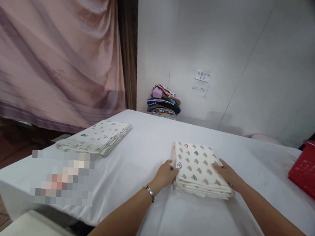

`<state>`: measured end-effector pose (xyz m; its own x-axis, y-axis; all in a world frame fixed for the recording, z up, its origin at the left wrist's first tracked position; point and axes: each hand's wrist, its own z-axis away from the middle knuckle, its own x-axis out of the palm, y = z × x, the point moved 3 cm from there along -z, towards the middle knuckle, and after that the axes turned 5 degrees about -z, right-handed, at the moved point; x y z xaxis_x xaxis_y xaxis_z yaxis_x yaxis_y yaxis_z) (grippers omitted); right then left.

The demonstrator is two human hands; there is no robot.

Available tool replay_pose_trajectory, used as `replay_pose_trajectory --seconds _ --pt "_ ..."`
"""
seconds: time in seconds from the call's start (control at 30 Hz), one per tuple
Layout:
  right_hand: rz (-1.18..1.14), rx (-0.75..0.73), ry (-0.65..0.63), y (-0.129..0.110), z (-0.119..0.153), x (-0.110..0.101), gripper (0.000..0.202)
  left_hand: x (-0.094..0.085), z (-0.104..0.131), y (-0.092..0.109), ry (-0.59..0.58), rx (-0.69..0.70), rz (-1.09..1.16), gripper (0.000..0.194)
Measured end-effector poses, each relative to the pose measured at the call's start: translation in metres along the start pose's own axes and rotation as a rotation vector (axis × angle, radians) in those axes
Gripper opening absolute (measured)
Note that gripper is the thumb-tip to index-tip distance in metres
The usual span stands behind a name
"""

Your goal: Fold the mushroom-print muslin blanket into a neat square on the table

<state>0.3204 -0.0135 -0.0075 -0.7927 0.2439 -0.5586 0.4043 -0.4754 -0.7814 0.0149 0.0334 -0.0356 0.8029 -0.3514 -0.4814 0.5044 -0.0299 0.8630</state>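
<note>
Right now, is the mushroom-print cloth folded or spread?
Folded: the mushroom-print cloth lies in a compact block, with stacked layers showing along its near edge.

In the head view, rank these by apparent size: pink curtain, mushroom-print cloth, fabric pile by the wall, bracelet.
1. Pink curtain
2. Mushroom-print cloth
3. Fabric pile, though it lies farther away
4. Bracelet

The table cover (147, 142) is white. The mushroom cloth (199, 165) is cream, printed with grey mushrooms and a few in red, blue, purple and green. The cloth at the table's left edge (100, 133) is white with dark motifs; the right-edge container (307, 168) is red.
</note>
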Motion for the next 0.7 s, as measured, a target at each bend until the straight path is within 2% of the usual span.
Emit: replay_pose_trajectory --seconds 0.17,0.3,0.37,0.5,0.6,0.7 --pt "-0.195 0.059 -0.052 0.004 0.016 -0.002 0.096 0.003 -0.005 0.002 -0.049 -0.077 0.044 0.076" --pt "-0.349 0.037 -0.204 0.007 0.015 0.0 0.088 0.002 -0.003 0.01 0.001 -0.069 0.005 0.081" --pt "-0.411 0.017 -0.269 0.009 0.014 0.001 0.084 0.004 -0.001 0.013 -0.014 -0.078 0.03 0.084" --pt "-0.539 -0.006 -0.25 0.013 0.017 0.006 0.086 0.002 -0.004 0.019 -0.113 -0.096 0.072 0.078" --pt "-0.697 -0.02 -0.224 0.006 0.028 0.025 0.093 -0.023 -0.024 0.029 -0.086 -0.054 0.011 0.07" --pt "-0.859 -0.093 -0.333 -0.014 0.046 0.063 0.094 -0.068 -0.06 0.043 0.037 0.003 -0.136 0.074"
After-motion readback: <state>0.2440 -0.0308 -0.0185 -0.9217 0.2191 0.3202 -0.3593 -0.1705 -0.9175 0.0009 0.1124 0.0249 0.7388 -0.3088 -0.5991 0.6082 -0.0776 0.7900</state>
